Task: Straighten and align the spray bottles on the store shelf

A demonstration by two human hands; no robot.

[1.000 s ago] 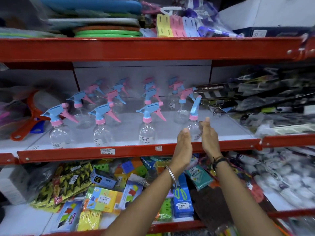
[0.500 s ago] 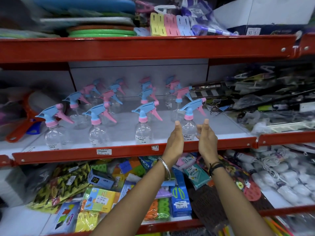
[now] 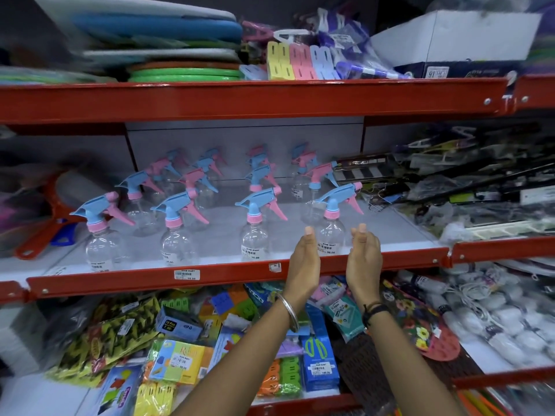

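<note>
Several clear spray bottles with blue and pink trigger heads stand in rows on the white shelf [image 3: 390, 232] with a red front lip. The front row holds bottles at the left [image 3: 102, 247], middle left [image 3: 177, 238], middle right [image 3: 255, 235] and right [image 3: 330, 235]. All front nozzles point left. My left hand [image 3: 303, 259] and my right hand [image 3: 363, 253] flank the right front bottle, palms facing it, with small gaps on both sides. Neither hand holds anything. The back rows are blurred and partly hidden behind the front ones.
Dark packaged goods [image 3: 468, 187] crowd the shelf right of the bottles. A red-orange handled item [image 3: 51, 223] lies to their left. The red shelf above [image 3: 240, 97] carries boards and clips. Below, the lower shelf holds colourful packets [image 3: 180, 355].
The right front bottle's trigger head turned from facing me to pointing left like the others. Both hands then drew slightly away from its sides.
</note>
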